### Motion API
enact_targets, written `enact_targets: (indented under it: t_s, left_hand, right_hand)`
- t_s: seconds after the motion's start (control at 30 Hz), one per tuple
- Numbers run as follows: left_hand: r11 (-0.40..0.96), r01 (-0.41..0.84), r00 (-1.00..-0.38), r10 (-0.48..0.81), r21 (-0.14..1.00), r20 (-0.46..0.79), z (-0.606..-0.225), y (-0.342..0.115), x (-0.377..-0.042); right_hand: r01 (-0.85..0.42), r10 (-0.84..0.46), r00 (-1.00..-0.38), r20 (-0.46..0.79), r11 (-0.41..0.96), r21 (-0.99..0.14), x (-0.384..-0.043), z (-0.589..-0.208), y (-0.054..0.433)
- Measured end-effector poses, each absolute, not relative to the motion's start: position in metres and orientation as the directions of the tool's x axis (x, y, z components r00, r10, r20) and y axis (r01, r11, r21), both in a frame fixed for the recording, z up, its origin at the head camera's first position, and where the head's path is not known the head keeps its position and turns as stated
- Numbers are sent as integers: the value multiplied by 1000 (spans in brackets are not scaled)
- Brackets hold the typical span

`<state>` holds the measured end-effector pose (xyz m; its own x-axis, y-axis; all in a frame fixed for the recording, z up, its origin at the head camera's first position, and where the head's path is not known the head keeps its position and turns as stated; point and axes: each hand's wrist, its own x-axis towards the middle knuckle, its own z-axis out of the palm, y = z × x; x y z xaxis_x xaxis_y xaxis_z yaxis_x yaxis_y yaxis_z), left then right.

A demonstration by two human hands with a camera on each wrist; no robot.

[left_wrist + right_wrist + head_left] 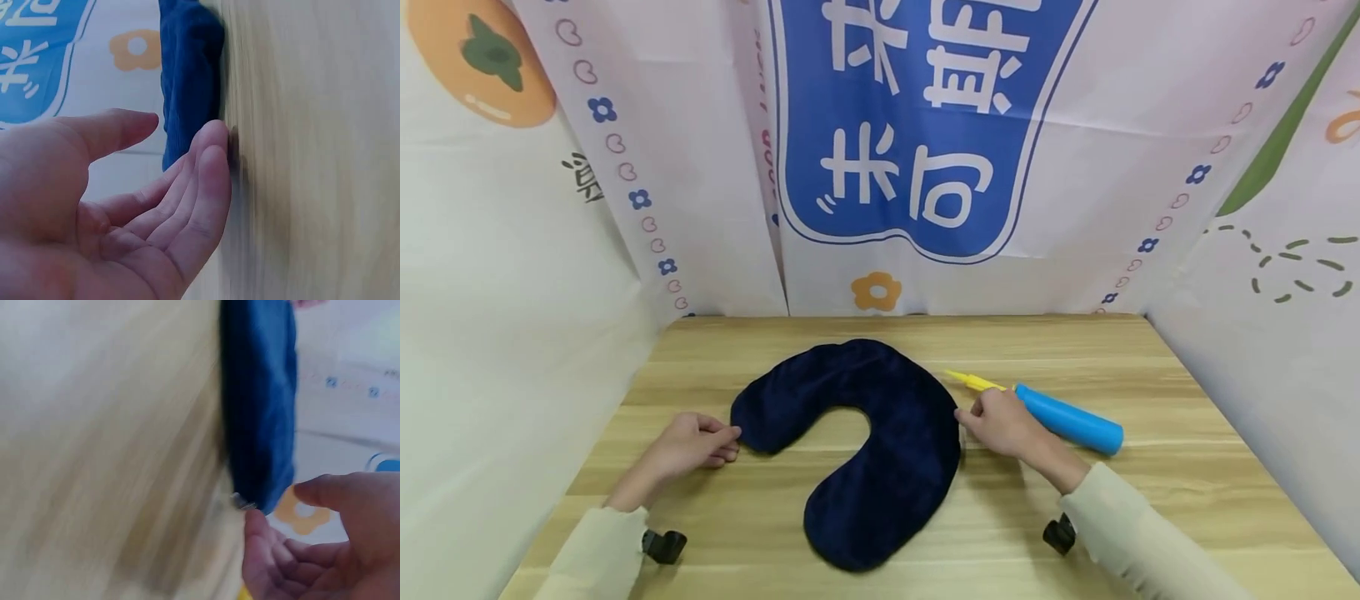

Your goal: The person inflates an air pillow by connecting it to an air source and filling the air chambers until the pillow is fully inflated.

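A dark navy U-shaped neck pillow [917, 425] lies flat on the wooden table, its opening toward the lower left. My left hand [698, 442] is at the pillow's left tip, fingertips touching it. In the left wrist view the thumb stands apart from the loosely bent fingers, close to the pillow edge [187, 81]. Across the pillow, my right hand [1003, 422] touches its right outer edge with the fingertips. The right wrist view shows thumb and fingers spread at the pillow's edge [259, 412], beside a small shiny metal piece [240, 501], possibly a zipper pull.
A blue hand pump [1071, 419] with a yellow nozzle [966, 379] lies right of the pillow, partly behind the right hand. Printed white cloth [715, 208] hangs around the table [700, 358] at the back and sides. A small black device [664, 547] is at the left cuff.
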<state>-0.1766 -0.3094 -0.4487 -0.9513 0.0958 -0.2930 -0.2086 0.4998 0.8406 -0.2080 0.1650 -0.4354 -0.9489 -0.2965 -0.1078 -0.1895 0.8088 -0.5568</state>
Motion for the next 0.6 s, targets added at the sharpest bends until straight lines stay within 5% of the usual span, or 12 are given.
enact_targets:
  t_s: [0.27,0.6]
  left_hand:
    - [462,-225,-956,68,858,-287,-455,-293,-186]
    - [344,-216,-955,121,914,-272,-452,-296,-221]
  right_hand:
    - [-129,-285,-946,-155,769,-626,-233,-455,161]
    - [-122,-307,-932,-195,770,-627,-210,-449,162]
